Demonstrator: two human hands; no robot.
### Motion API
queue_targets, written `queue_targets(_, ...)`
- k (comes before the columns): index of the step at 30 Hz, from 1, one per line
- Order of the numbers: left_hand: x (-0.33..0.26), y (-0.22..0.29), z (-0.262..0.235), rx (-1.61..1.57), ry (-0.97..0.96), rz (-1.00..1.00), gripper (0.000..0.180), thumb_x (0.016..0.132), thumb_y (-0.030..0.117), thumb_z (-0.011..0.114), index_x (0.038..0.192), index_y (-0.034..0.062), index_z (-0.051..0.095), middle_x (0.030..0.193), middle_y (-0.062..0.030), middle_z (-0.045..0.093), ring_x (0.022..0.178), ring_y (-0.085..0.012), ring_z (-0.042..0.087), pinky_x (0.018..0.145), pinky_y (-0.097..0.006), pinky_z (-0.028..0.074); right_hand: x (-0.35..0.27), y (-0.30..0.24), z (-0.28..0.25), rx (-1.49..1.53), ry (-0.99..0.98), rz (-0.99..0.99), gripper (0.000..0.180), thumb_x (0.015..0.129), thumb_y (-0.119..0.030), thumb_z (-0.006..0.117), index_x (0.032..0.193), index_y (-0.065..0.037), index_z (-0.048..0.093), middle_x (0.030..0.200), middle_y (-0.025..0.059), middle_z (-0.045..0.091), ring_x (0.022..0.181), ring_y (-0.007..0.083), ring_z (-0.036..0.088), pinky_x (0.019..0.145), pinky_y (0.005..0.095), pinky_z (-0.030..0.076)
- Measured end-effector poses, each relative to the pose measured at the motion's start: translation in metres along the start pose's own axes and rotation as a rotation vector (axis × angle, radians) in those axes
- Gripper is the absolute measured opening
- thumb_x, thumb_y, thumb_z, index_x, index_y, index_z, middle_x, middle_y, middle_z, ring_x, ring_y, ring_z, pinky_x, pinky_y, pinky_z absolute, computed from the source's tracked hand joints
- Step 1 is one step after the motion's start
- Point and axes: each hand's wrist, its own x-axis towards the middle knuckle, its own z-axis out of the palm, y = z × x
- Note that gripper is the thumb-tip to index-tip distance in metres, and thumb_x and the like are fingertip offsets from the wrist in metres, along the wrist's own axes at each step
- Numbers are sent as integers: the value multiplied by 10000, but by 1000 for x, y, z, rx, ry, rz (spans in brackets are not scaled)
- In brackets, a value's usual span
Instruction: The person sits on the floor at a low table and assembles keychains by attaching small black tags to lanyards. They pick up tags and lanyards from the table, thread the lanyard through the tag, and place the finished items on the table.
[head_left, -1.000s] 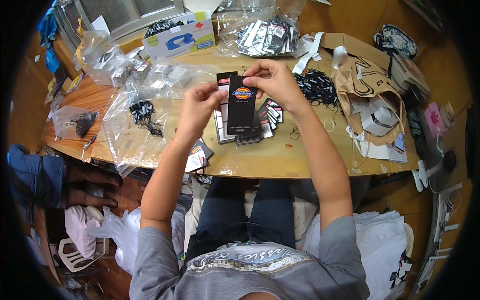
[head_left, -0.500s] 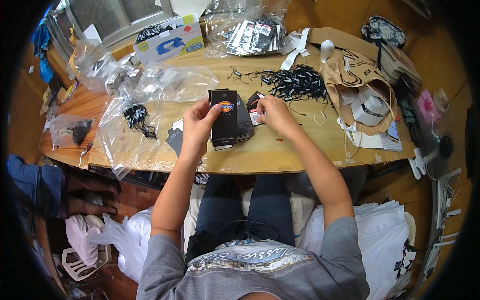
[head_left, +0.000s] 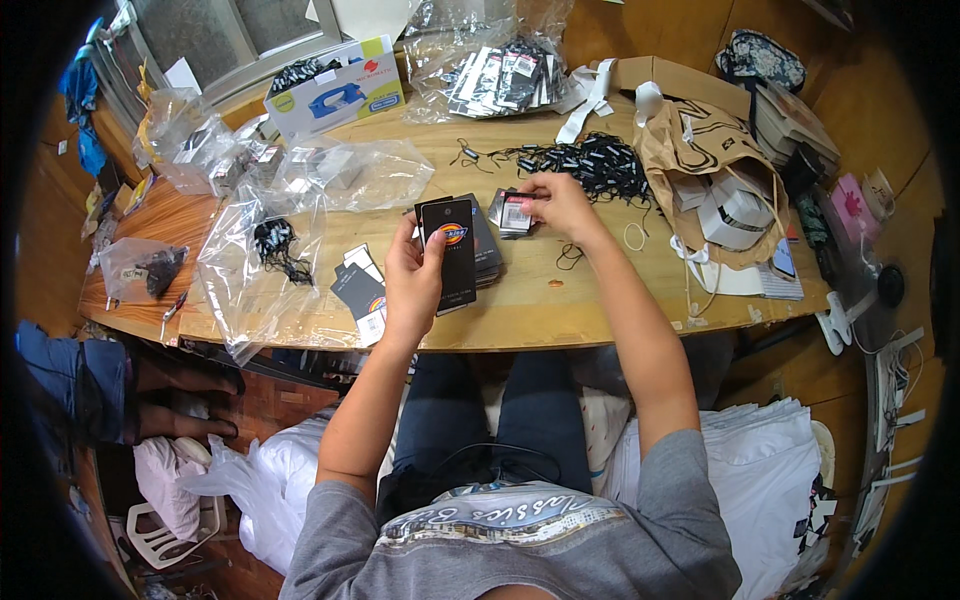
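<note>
My left hand (head_left: 414, 272) is closed round black cardboard hang tags (head_left: 460, 282), its thumb lying across the front one. Behind them on the table is a stack of dark tags (head_left: 488, 262), partly hidden. Just to the right, my right hand (head_left: 562, 207) pinches the edge of a small black-and-white barcode tag (head_left: 516, 214), which lies over or among other small tags beside the stack. A few loose black and white tags (head_left: 358, 292) are spread left of my left wrist. Beyond my right hand lies a tangled heap of black string loops (head_left: 595, 170).
A clear plastic bag (head_left: 225, 285) with black strings lies at left. A printed box (head_left: 340, 95) and a bag of tags (head_left: 510, 80) stand at the back. At right is a brown paper bag (head_left: 700, 150); white cloth (head_left: 725, 500) is piled below the table.
The hang tags in my left hand have tilted and sunk slightly nearer me. My right hand has shifted a little right and farther away, and the small barcode tag now shows more plainly.
</note>
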Motion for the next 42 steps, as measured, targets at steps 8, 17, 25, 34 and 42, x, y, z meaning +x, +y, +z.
queue_targets(8, 2, -14, 40, 38, 5, 88, 241, 805, -11, 476, 1037, -46, 425, 902, -84, 556, 820, -98, 521, 715, -217, 416, -44, -64, -25, 94, -73, -224, 204, 667, -9, 635, 852, 27, 558, 674, 46, 572, 560, 63, 518, 504, 198, 431)
queue_targets(17, 7, -13, 42, -79, -19, -84, 170, 776, 11, 540, 939, -12, 498, 818, -48, 580, 707, -77, 542, 633, -196, 449, -55, -18, -93, -355, 116, -139, 102, 653, -60, 619, 737, -2, 610, 704, 83, 612, 620, 140, 577, 561, 263, 453)
queue_targets(25, -1, -7, 23, -87, -38, -140, 184, 772, 20, 549, 951, -12, 517, 831, -51, 591, 711, -78, 552, 644, -203, 459, -72, 27, -71, -425, -43, -7, 102, 633, -53, 635, 711, 2, 598, 638, 59, 571, 582, 126, 531, 565, 251, 425)
queue_targets(34, -12, 0, 16, -87, -60, -165, 206, 763, 22, 562, 961, -8, 513, 849, -54, 590, 728, -86, 553, 677, -211, 449, -129, 19, -117, -327, -34, 81, 85, 672, -24, 595, 753, 2, 603, 627, 20, 555, 580, 79, 499, 547, 209, 402)
queue_targets(42, -21, -8, 21, -96, -90, -234, 196, 772, 23, 550, 960, -11, 506, 861, -63, 591, 747, -96, 555, 692, -225, 446, -114, 25, -97, -426, 240, -91, 125, 685, -73, 597, 787, -1, 605, 696, 82, 591, 612, 139, 530, 581, 244, 408)
